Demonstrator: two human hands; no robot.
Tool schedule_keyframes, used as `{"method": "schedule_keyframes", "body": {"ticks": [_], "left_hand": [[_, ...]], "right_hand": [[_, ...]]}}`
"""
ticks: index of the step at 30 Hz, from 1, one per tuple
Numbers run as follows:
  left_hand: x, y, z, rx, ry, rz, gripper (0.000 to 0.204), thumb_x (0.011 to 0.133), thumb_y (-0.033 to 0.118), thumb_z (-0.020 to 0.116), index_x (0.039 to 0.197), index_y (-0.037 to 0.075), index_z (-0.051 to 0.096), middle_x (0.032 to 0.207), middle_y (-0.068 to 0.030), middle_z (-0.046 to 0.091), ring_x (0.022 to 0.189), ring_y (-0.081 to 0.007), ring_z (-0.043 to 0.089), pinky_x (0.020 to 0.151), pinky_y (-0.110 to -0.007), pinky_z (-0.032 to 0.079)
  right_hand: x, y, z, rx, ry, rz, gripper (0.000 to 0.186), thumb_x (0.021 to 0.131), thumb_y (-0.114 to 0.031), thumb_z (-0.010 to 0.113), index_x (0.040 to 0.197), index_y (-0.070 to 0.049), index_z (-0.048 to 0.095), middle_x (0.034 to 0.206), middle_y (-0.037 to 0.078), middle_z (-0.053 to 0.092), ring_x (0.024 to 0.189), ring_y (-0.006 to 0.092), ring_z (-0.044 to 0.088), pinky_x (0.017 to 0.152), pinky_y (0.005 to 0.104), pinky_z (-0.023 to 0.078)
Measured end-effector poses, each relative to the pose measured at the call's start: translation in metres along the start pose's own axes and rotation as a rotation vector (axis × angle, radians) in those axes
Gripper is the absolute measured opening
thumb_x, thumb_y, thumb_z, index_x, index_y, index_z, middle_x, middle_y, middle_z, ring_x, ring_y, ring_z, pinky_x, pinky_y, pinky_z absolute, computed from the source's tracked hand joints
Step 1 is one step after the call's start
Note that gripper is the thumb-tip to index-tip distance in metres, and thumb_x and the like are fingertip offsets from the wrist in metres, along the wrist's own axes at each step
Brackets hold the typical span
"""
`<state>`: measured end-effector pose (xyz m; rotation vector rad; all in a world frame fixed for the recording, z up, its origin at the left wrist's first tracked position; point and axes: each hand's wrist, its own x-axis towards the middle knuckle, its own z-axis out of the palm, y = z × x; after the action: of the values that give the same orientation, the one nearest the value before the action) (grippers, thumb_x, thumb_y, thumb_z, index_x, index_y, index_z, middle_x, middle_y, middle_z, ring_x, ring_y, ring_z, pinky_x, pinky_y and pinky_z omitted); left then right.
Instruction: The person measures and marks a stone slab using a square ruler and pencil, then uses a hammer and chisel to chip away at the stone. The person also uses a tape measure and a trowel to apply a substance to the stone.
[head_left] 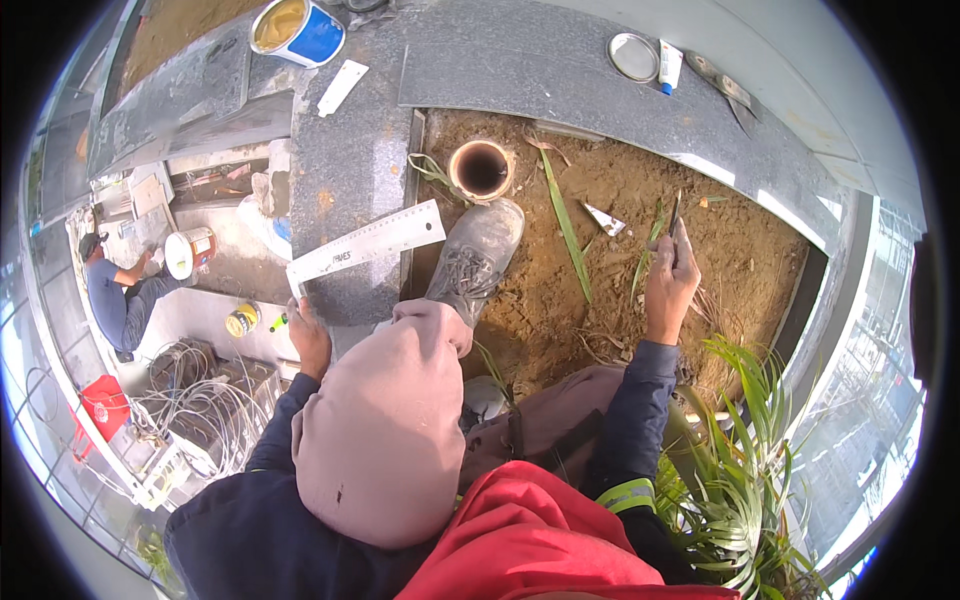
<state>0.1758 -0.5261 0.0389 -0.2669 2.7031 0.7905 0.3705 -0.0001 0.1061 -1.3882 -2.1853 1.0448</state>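
Note:
My left hand (311, 338) grips the short arm of a white metal carpenter's square (370, 242). Its long blade reaches right across the grey stone slab (340, 180) to beside my dusty shoe (478, 250). Over the bare soil, my right hand (670, 290) is closed round a thin, dark, pencil-like stick (676, 212) that points away from me; its exact kind is too small to tell. An open-topped clay-coloured pipe (481, 170) stands in the soil just beyond my shoe. A small white triangular shard (603, 219) lies left of my right hand.
Far left, a blue-and-white bucket (300, 35) and a white tube (342, 88) stand on the slabs. A round lid (634, 57), another tube (670, 66) and a trowel (738, 100) lie far right. Spiky plants (740, 480) rise near right. Below left, a person (120, 290) crouches by a bucket (188, 253).

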Motion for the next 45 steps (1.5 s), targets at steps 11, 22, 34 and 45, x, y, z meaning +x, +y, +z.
{"method": "schedule_keyframes", "body": {"ticks": [11, 22, 34, 45], "left_hand": [[-0.057, 0.024, 0.01, -0.118, 0.104, -0.412, 0.054, 0.109, 0.037, 0.049, 0.131, -0.012, 0.046, 0.107, -0.0367, 0.065, 0.101, -0.0515, 0.065, 0.087, -0.052, 0.05], [-0.089, -0.066, 0.015, 0.031, 0.196, -0.54, 0.072, 0.106, 0.043, 0.049, 0.136, -0.023, 0.039, 0.123, -0.0449, 0.058, 0.118, -0.054, 0.059, 0.102, -0.054, 0.046], [-0.066, 0.013, -0.039, 0.296, 0.028, -0.294, 0.074, 0.093, 0.042, 0.069, 0.146, -0.001, 0.04, 0.142, -0.0241, 0.047, 0.14, -0.0433, 0.042, 0.113, -0.058, 0.037], [-0.029, 0.028, -0.036, 0.578, -0.222, 0.229, 0.112, 0.065, 0.026, 0.095, 0.152, -0.005, 0.032, 0.15, -0.026, 0.039, 0.14, -0.0467, 0.04, 0.101, -0.062, 0.052]], "right_hand": [[-0.001, -0.016, 0.026, -0.116, -0.192, -0.096, 0.045, 0.106, -0.018, 0.052, 0.143, 0.005, 0.057, 0.085, 0.009, 0.07, 0.075, 0.0154, 0.058, 0.072, 0.0336, 0.049], [-0.01, -0.029, 0.024, -0.056, -0.23, -0.095, 0.043, 0.106, -0.019, 0.051, 0.143, 0.003, 0.058, 0.086, 0.009, 0.069, 0.074, 0.0161, 0.058, 0.069, 0.0348, 0.048], [-0.006, -0.044, 0.012, -0.007, -0.19, -0.184, 0.043, 0.105, -0.013, 0.051, 0.144, 0.003, 0.057, 0.096, 0.017, 0.074, 0.081, 0.0211, 0.067, 0.074, 0.0381, 0.051], [0.011, -0.026, 0.025, -0.015, -0.242, -0.244, 0.041, 0.102, -0.015, 0.059, 0.132, 0.012, 0.063, 0.123, 0.027, 0.071, 0.106, 0.0343, 0.07, 0.093, 0.0432, 0.053]]}}
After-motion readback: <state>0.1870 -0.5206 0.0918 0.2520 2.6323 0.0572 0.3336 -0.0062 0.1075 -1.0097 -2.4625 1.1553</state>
